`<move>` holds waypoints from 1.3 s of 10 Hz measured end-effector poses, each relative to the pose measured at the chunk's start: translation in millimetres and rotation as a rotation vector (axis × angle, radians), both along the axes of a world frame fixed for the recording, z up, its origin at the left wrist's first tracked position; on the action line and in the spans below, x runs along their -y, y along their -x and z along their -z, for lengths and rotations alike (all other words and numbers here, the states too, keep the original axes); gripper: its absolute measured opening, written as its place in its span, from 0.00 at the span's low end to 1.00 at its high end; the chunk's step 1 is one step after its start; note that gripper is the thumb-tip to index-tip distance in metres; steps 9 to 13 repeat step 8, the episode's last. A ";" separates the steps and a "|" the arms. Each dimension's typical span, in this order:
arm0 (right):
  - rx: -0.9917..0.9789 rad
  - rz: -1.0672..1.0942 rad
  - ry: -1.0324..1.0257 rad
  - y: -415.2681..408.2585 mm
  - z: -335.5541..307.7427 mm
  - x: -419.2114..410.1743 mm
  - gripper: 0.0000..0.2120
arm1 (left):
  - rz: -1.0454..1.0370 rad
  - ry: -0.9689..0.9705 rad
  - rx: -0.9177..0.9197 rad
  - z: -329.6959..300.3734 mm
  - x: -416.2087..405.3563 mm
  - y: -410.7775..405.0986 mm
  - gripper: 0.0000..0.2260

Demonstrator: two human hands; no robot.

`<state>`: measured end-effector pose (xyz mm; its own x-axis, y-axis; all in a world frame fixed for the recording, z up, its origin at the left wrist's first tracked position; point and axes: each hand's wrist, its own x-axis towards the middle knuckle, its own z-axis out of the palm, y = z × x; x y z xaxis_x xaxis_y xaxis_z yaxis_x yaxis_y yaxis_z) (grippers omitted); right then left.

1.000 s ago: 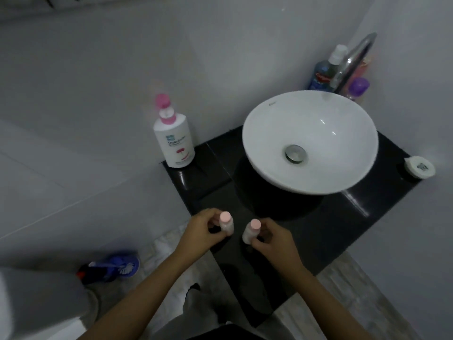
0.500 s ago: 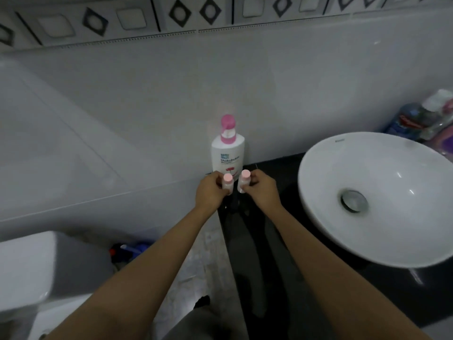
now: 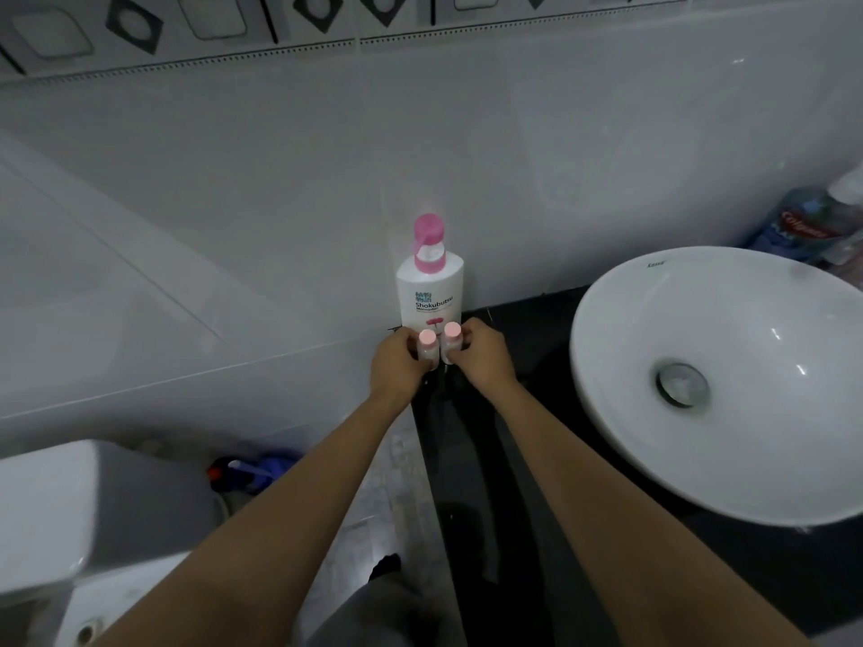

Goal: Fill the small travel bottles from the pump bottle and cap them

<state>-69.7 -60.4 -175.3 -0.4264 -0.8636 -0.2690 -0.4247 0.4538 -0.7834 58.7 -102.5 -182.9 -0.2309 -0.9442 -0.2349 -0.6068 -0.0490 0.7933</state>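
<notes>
Two small bottles (image 3: 439, 344) with pink caps stand side by side on the dark counter (image 3: 537, 366), just in front of the pump bottle (image 3: 430, 291) at the far wall, left of the white sink (image 3: 719, 380). The left hand (image 3: 397, 366) is wrapped around the left one and the right hand (image 3: 481, 359) around the right one. Both look light and narrow, so I would expect one to tip or knock its neighbour if a hand lets go carelessly, and soap could miss the small mouths once the caps come off.
</notes>
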 end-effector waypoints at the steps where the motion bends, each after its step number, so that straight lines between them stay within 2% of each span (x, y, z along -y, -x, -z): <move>1: -0.044 -0.004 -0.033 0.3 1.0 0.0 0.09 | -0.031 0.004 -0.036 2.3 -2.4 1.2 0.11; 3: -0.057 -0.013 -0.047 2.1 1.0 -4.0 0.09 | -0.066 -0.021 -0.113 7.6 -5.5 0.7 0.11; 5: -0.077 -0.024 -0.055 -0.9 -2.7 -6.0 0.10 | -0.058 -0.007 -0.112 8.7 -6.9 -3.3 0.11; 8: -0.017 0.005 -0.172 -5.0 -11.3 -30.3 0.26 | -0.061 -0.004 -0.178 -0.7 -25.6 -26.1 0.13; 13: -0.017 0.005 -0.172 -5.0 -11.3 -30.3 0.26 | -0.061 -0.004 -0.178 -0.7 -25.6 -26.1 0.13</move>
